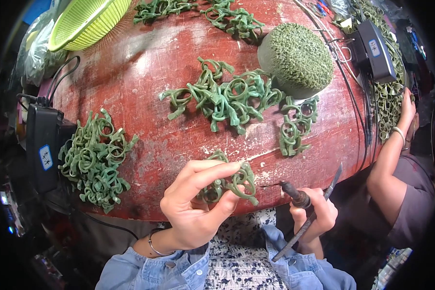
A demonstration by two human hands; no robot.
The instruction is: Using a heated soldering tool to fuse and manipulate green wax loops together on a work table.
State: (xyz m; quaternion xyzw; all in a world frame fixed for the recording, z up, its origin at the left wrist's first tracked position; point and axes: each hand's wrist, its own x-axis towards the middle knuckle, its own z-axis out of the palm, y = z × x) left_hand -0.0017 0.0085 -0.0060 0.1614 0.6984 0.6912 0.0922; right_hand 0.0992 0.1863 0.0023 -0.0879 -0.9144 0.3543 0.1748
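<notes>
My left hand (191,203) is raised over the table's near edge, its thumb and fingers pinching a green wax-like ring (246,181) with a stub on it. More green loops show behind those fingers; whether they are held too or lie on the table is unclear. To the right, my right hand (319,212) is closed round two tools. One is a thick dark pen-like tool (298,195), its thin tip pointing left toward the ring without touching it. The other is a slim knife-like tool (295,239), slanting up through the fingers to a narrow pointed blade.
Piles of green rings (227,99) lie on the red worn table (164,150), with another heap (96,164) at left. A round block (302,60) bears green bits. A yellow-green basket (89,24), black boxes (41,140) and cables stand around. A co-worker's arm (389,164) is at right.
</notes>
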